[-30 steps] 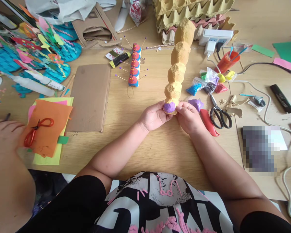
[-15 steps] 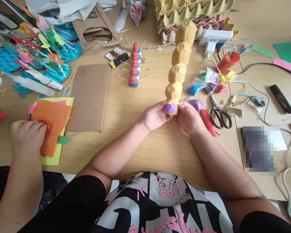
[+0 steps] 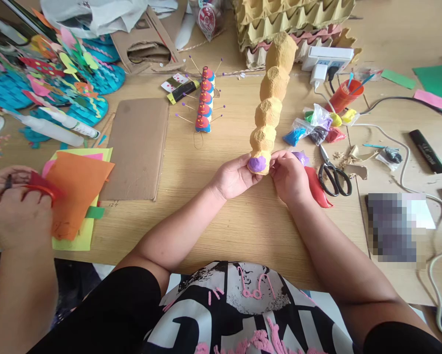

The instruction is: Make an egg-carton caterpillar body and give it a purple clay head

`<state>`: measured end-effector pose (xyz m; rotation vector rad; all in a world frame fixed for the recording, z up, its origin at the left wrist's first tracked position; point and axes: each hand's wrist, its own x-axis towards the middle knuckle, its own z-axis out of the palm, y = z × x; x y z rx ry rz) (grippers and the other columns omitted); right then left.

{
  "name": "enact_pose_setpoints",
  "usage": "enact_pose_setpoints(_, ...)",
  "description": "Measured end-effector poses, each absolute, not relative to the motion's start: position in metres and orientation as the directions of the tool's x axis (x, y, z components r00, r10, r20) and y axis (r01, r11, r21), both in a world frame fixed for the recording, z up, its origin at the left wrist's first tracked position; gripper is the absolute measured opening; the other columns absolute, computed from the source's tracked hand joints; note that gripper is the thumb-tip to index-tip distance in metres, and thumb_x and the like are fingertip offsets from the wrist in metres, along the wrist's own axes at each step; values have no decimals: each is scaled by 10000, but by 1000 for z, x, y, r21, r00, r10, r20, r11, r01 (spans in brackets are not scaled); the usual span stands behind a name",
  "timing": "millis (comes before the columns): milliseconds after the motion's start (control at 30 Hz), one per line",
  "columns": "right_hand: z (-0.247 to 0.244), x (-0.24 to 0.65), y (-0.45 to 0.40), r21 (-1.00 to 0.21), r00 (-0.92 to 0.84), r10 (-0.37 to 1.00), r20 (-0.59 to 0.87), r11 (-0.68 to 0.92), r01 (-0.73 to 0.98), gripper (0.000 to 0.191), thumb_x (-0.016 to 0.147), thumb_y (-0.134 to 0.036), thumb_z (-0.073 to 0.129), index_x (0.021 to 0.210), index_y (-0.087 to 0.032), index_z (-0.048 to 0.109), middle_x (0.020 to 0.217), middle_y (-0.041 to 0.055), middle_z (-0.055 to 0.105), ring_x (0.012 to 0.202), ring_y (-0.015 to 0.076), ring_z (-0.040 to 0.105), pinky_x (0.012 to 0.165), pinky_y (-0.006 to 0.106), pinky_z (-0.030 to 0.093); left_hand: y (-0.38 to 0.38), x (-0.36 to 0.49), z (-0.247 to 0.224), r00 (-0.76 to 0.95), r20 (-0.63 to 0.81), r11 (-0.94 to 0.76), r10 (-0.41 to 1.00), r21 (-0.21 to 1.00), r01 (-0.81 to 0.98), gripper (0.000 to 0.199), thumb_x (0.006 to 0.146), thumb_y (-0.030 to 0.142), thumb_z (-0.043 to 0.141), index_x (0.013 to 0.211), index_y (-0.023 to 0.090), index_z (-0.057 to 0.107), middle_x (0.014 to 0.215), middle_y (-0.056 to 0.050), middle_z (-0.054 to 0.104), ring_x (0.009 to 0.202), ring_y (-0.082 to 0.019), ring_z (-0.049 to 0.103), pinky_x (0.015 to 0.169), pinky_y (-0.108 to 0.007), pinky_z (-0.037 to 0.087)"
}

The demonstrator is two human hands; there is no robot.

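Observation:
A strip of egg-carton cups (image 3: 268, 112), painted yellow-orange, points away from me with its near end raised in my hands. Purple clay (image 3: 258, 163) covers part of the nearest cup. My left hand (image 3: 236, 178) is closed on the left side of that end, thumb beside the clay. My right hand (image 3: 290, 176) is closed at the right edge, with fingertips curled against the cup; part of its grip is hidden. Beyond the strip's left side stands a finished-looking red and blue caterpillar (image 3: 205, 101) with smiling faces and purple-tipped sticks.
Scissors (image 3: 333, 174), a red packet (image 3: 317, 187) and bags of coloured clay (image 3: 313, 125) lie right. Egg trays (image 3: 295, 24) and a power strip (image 3: 328, 58) stand behind. Cardboard (image 3: 136, 147) lies left, where another person's hands (image 3: 21, 211) hold red scissors and red paper.
My right thumb and fingers have shifted slightly up and inward at the strip's edge. The strip's far end has dipped a little. The other person's hand has moved left with the red scissors.

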<state>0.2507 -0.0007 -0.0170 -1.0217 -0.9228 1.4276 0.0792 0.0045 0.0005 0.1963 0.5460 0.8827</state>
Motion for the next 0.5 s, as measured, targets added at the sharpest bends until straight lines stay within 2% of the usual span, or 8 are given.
enact_pose_setpoints(100, -16, 254, -1, -985, 98, 994, -49, -32, -170, 365, 950, -541, 712, 753, -238, 664, 723, 2, 564, 650, 144, 491, 606, 309, 402, 5, 79, 0, 492, -380, 618, 783, 389, -683, 165, 1044, 192, 592, 984, 162, 743, 965, -37, 790, 845, -127, 742, 746, -238, 574)
enact_pose_setpoints(233, -14, 254, -3, -996, 165, 983, 84, 84, 11, 353, 930, -554, 793, 816, -238, 687, 730, -17, 564, 682, 134, 488, 650, 297, 404, 6, 80, -1, 483, -383, 612, 787, 384, -691, 185, 1057, 220, 605, 951, 164, 746, 946, -30, 789, 802, -114, 730, 734, -234, 564)
enact_pose_setpoints(333, -13, 252, -5, -995, 128, 988, 83, 91, -52, 424, 859, -620, 858, 855, -245, 660, 764, -25, 601, 672, 120, 489, 632, 282, 405, 8, 80, -2, 466, -393, 602, 793, 381, -702, 154, 1045, 249, 659, 948, 170, 748, 940, -19, 790, 805, -110, 729, 727, -230, 555)
enact_pose_setpoints(433, -12, 249, -6, -995, 5, 1000, 25, 25, -97, 529, 875, -738, 774, 781, -229, 662, 718, -16, 591, 622, 112, 454, 584, 279, 383, 9, 81, -3, 455, -404, 599, 794, 387, -701, 137, 1014, 292, 733, 962, 168, 755, 957, -20, 797, 840, -113, 739, 726, -225, 552)
enact_pose_setpoints(500, -12, 247, -7, -992, -76, 997, 0, -10, -125, 531, 831, -742, 814, 787, -226, 699, 696, -18, 583, 618, 114, 457, 584, 279, 396, 10, 81, -5, 457, -399, 598, 795, 392, -699, 163, 999, 322, 763, 947, 167, 756, 943, -19, 796, 827, -109, 737, 713, -217, 552)
